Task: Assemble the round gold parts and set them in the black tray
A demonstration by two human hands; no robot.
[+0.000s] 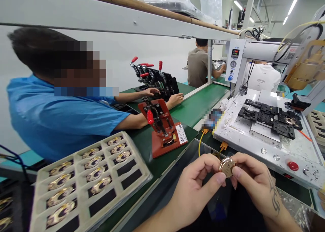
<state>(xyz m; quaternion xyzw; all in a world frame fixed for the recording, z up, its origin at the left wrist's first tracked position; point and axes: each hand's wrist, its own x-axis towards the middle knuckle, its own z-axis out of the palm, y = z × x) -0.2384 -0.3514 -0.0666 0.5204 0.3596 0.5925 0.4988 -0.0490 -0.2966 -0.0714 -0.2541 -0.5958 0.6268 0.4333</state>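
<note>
Between my two hands is a small round gold watch case (227,167), its engraved back turned toward me. My left hand (196,184) pinches its left edge with thumb and fingers. From the other side, the thumb and fingers of my right hand (254,183) grip the right edge. The case is held in the air over the front of the bench. To the left, a beige compartment tray (83,201) carries several gold ring-shaped parts (62,181); some of its pockets hold none.
A red toggle-clamp fixture (158,147) stands beyond the tray. At right is a white bench machine (254,144) with black fixture plates (266,115) and a red button (293,166). A co-worker in a blue shirt (83,120) reaches toward black clamps (159,79).
</note>
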